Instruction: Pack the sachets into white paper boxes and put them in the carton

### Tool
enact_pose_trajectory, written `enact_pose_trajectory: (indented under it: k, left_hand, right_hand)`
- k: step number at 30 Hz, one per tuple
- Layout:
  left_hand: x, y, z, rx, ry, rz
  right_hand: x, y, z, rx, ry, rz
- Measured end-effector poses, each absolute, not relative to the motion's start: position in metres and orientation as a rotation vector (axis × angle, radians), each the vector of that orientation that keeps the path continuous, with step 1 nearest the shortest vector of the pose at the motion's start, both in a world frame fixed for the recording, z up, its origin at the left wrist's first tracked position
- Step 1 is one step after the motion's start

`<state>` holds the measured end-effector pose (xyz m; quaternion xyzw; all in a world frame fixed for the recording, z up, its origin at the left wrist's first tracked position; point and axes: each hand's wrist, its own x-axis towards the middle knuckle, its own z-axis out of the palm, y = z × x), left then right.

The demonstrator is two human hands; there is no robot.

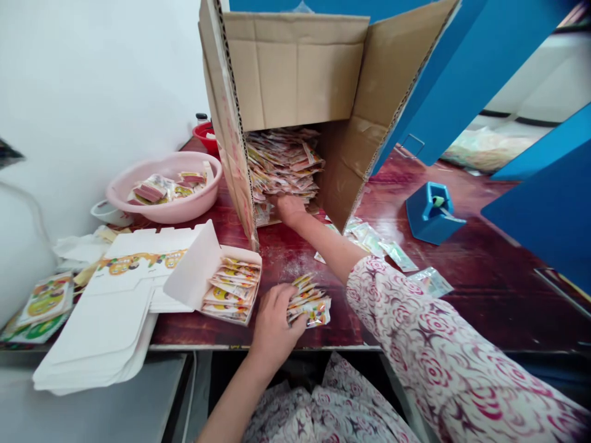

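My left hand (pixel 276 319) is wrapped round a bundle of small printed sachets (pixel 310 303) standing on the dark red table near its front edge. Just left of it, an open white carton (pixel 253 301) holds a row of similar sachets (pixel 231 288). My right hand (pixel 290 209) reaches into a large cardboard box (pixel 295 67) lying with its opening toward me. Inside, a heap of sachets (pixel 281 160) fills the left side. The right fingertips are hidden at the foot of that heap, so what they hold does not show.
Flattened white cartons (pixel 101 326) overhang the table's front left. Behind them are a pink basin (pixel 170 212) with packets, a white cup (pixel 111 213) and a red bowl (pixel 205 140). A blue tape dispenser (pixel 431 212) stands right; clear packets (pixel 397 253) lie beside my right forearm.
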<state>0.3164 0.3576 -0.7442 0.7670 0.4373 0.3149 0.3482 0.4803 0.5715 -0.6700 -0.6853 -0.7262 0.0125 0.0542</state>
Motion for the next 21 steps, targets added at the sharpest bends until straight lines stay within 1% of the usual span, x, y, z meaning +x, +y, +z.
enact_pose_trajectory:
  k: [5, 8, 10, 15, 18, 21]
  left_hand:
    - [0.317, 0.357, -0.744, 1.889, 1.221, 0.780]
    - [0.318, 0.357, -0.745, 1.892, 1.214, 0.782]
    - [0.317, 0.357, -0.745, 1.902, 1.204, 0.794]
    - [0.317, 0.358, -0.741, 1.902, 1.206, 0.797]
    - [0.317, 0.358, -0.740, 1.871, 1.195, 0.797]
    - [0.317, 0.357, -0.740, 1.824, 1.200, 0.826]
  right_hand:
    - [0.491, 0.573, -0.675, -2.132, -2.095, 0.034]
    - [0.512, 0.543, -0.681, -1.939, -1.915, 0.126]
    - [0.526, 0.517, -0.687, -1.743, -1.767, 0.310]
    - [0.532, 0.454, -0.702, -1.357, -1.441, 0.894]
    - [0.525, 0.424, -0.709, -1.206, -1.426, 1.176]
    - [0.523, 0.408, -0.715, -1.196, -1.481, 1.337]
